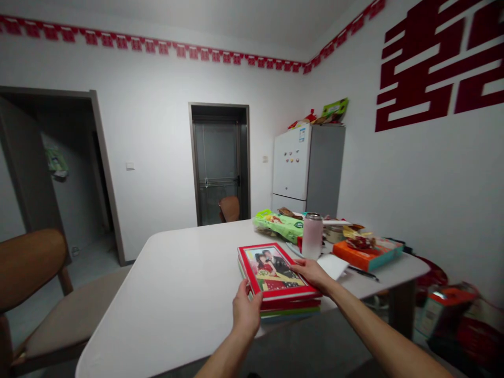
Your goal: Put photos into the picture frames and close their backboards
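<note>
"In the head view, where do we have the books (279, 281)?"

"Stacked flat at the near edge of the desk (177, 294), red cover (249, 273) on top."

"Which way do they point?"

"Their long axis runs away from us, far end slanting left. In the cover photo (275, 268), the heads lie toward that far end."

"And our grips?"

"Our left grip (247, 310) is clamped on the near left corner, our right grip (311, 272) on the right edge. Just beyond it stands a pink can (312, 237)."
</note>
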`<act>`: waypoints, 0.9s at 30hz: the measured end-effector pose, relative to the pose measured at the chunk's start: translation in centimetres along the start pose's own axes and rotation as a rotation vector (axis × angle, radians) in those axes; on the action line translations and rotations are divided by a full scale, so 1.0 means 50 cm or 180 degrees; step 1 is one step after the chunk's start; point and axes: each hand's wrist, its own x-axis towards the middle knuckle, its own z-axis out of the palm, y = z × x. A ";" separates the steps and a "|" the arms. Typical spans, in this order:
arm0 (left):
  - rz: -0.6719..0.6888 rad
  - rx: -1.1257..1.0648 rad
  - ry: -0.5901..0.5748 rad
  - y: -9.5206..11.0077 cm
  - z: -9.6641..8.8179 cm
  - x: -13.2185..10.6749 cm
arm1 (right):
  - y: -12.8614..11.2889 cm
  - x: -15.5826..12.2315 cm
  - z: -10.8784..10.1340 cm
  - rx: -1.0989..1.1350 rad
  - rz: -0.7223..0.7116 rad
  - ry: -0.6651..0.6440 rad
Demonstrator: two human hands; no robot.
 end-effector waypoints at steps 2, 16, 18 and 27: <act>-0.0038 0.0188 -0.0015 -0.011 0.001 0.005 | 0.014 0.011 -0.003 -0.0052 0.0103 -0.0102; -0.0004 0.0449 -0.0035 -0.047 -0.080 0.004 | 0.047 -0.061 0.062 0.0090 0.0298 -0.0526; 0.0012 0.0409 0.0080 -0.047 -0.125 0.016 | 0.028 -0.057 0.121 0.0112 0.0144 -0.0584; -0.0313 0.0389 0.0577 -0.051 -0.372 0.111 | -0.036 0.032 0.394 0.0252 -0.0442 -0.0612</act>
